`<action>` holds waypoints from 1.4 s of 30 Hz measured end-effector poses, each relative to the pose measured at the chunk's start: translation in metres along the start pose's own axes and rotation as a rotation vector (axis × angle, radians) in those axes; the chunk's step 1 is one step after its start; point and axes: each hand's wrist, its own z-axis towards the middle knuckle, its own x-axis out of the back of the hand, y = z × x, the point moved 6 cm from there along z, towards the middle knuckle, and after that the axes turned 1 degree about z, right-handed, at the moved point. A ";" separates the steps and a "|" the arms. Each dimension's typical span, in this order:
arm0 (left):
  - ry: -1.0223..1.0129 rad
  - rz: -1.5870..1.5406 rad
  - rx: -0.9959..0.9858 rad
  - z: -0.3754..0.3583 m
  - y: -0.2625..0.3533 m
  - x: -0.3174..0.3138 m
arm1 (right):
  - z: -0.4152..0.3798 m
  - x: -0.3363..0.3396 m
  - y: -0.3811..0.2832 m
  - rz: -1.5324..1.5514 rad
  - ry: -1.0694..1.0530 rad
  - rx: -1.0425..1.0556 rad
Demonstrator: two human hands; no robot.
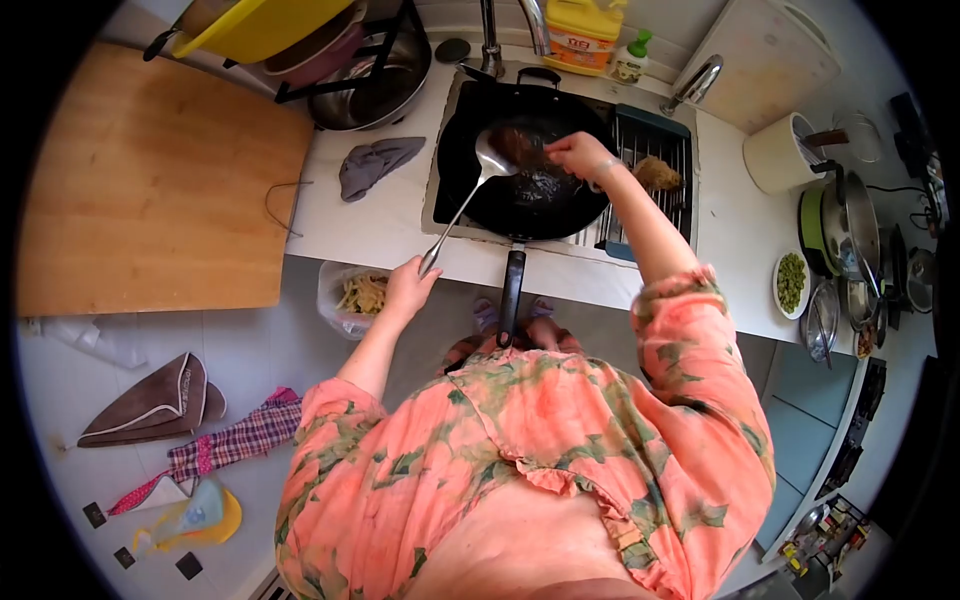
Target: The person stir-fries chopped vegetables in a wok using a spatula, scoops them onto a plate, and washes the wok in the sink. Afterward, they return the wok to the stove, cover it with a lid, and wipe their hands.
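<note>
A black wok (475,195) rests over the sink, its long black handle toward me and dark, wet-looking contents inside. My left hand (403,290), in front of the counter edge, grips the handle of a metal ladle (495,155), whose bowl is inside the wok on the left. Over the wok's right part, my right hand (582,158) has its fingers pinched at something brownish and blurred that reaches down into the wok; I cannot make out what it is. A brown scrubber (657,174) lies on the dark drying rack (624,190) to the right.
A grey cloth (378,168) lies left of the wok. Behind stand a faucet (489,40), a yellow jug (580,38) and a small pump bottle (631,62). A plate of green pieces (791,284) sits at the right, near pans. Below the counter hangs a bin (330,298) with scraps.
</note>
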 end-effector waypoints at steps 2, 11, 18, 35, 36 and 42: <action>0.002 0.009 -0.020 0.002 -0.007 -0.005 | 0.028 -0.002 0.018 0.183 0.040 -0.145; -0.037 0.120 -0.049 0.019 0.002 0.028 | 0.004 -0.022 0.071 -0.624 0.101 -0.017; -0.563 -1.053 0.542 0.006 0.055 -0.029 | -0.072 0.010 0.032 -0.410 0.273 0.027; -0.692 -0.994 0.680 0.026 0.060 -0.045 | 0.016 -0.034 0.011 -0.694 0.173 0.099; -0.685 -0.953 0.656 0.026 0.060 -0.046 | 0.000 -0.034 0.006 -0.598 0.165 0.142; -0.611 -0.684 0.513 0.028 0.064 -0.040 | -0.012 -0.038 0.039 -0.832 0.025 0.110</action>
